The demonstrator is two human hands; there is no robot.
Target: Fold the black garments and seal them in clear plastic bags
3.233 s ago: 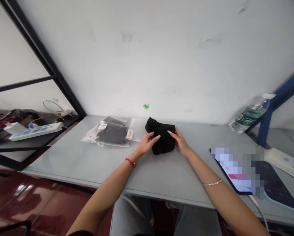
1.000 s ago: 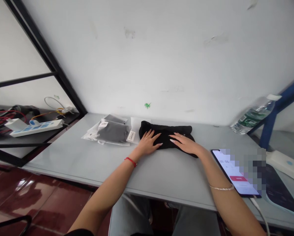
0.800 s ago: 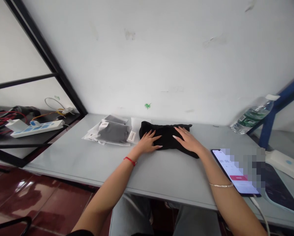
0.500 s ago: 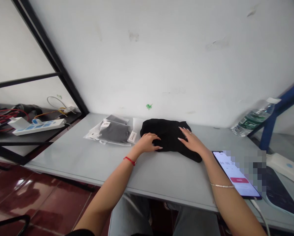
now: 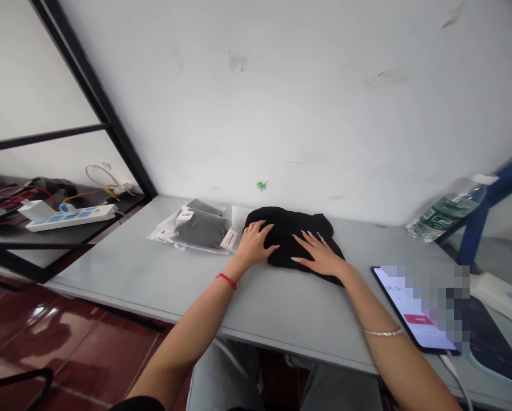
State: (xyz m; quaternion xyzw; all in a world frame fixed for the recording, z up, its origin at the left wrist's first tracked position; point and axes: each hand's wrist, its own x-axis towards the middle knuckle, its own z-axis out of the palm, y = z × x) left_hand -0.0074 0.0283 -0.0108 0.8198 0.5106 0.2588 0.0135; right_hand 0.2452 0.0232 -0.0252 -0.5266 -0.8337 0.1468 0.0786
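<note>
A black piece of folded cloth [image 5: 287, 228] lies on the grey table against the wall; its exact kind I cannot make out. My left hand [image 5: 256, 242] rests on its left side, fingers spread. Flat on the right part of the fabric is my right hand [image 5: 319, 254], its fingers stretched out and apart. Just left of the cloth, several clear plastic packets [image 5: 202, 228] with dark contents and white labels lie in a loose pile. A white labelled piece [image 5: 234, 228] sits between that pile and my left hand.
At the right lie a lit phone [image 5: 414, 311] with a cable, a dark phone-like slab [image 5: 495, 342] and a white power strip [image 5: 504, 299]. A water bottle [image 5: 448, 214] leans by a blue post. Another power strip [image 5: 71, 217] and wires lie on the left shelf.
My right hand has slid left across the cloth toward its middle, fingers spreading. My left hand has shifted slightly up onto the cloth's left edge. The view has turned a little.
</note>
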